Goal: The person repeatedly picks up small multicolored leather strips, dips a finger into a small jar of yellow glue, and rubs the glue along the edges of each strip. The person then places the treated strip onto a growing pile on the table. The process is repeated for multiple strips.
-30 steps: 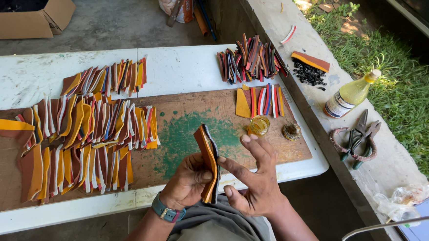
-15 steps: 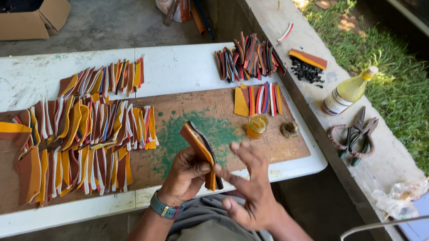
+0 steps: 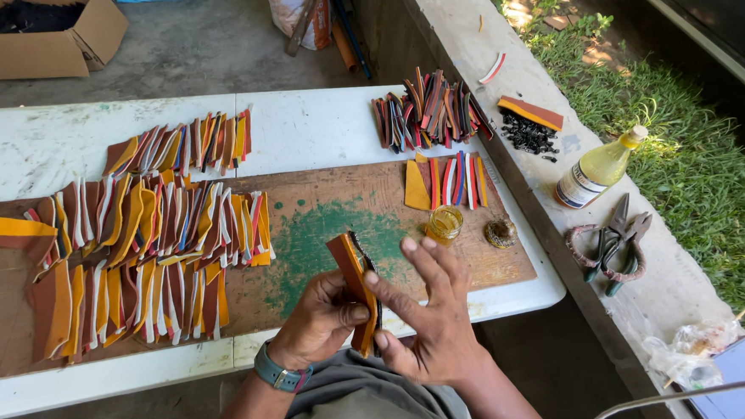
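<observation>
We're pressing a layered strip (image 3: pixel 355 280) flat above the counter (image 3: pixel 317 127).
Left hand (image 3: pixel 319 321) closed round it, right hand (image 3: pixel 429 317) spread wide, palm against it; next, firm even pressure.

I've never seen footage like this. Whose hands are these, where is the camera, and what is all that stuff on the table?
There is no machine here: a person works with bare hands, and the single camera sits on their head, looking down. The left hand, with a wristband, grips a curved brown and orange leather piece held on edge. The right hand is spread flat against its other side, fingers open. In front is a white table with a wooden board stained green in the middle. Many similar coloured pieces lie in overlapping rows on the left, with a darker pile further back. A small jar stands on the board. On the concrete ledge to the right are a yellow bottle and pliers.
</observation>
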